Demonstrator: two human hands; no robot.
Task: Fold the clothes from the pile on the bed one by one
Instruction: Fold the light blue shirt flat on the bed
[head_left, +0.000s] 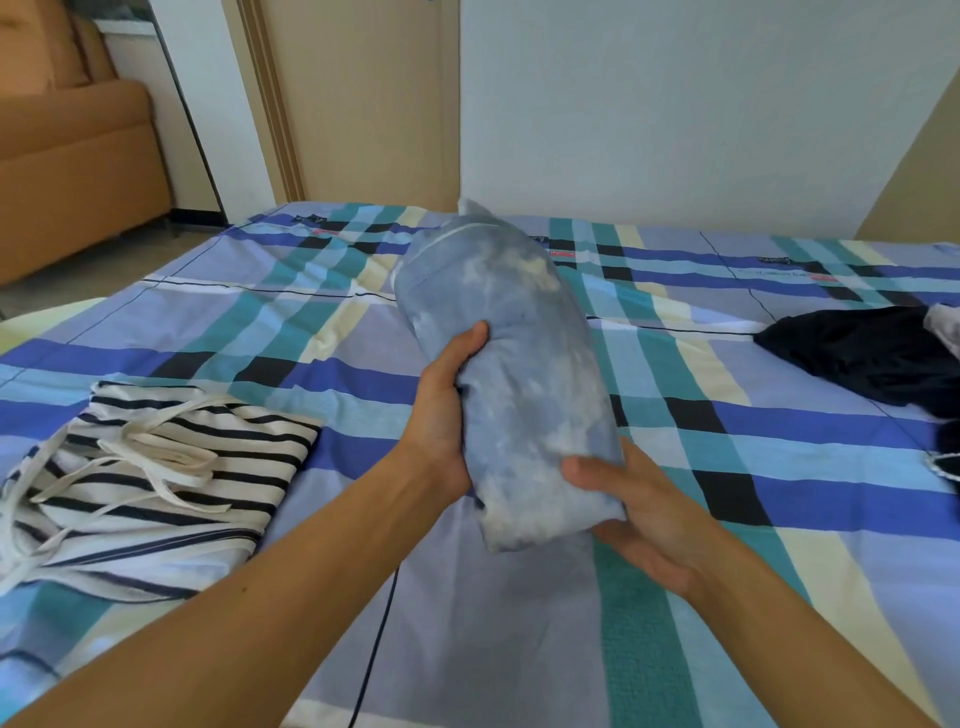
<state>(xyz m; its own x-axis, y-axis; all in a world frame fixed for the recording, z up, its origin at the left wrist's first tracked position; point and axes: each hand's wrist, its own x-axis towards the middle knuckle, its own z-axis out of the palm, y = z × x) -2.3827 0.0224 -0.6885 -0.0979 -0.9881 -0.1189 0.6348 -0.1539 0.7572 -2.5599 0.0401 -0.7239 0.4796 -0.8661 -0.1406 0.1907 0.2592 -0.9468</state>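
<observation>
While the blue mottled garment (519, 374) sits as a folded bundle above the bed (675, 649), I log both grips clamped on it: left grip (441, 410) round its side, right grip (639, 519) under its near end. Judged light, soft and apt to unfold, so support it from beneath. Striped folded garment (171, 467) lies left, dark pile (872, 358) right, both apart from it.

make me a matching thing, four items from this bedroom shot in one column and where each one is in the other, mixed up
1 blue bundle
2 striped top
3 dark clothes
4 sofa

a off the bed, far left
b lying on the bed, left side
c held by left hand and right hand
d on the bed, right edge

Pairs: 1-c, 2-b, 3-d, 4-a
</observation>
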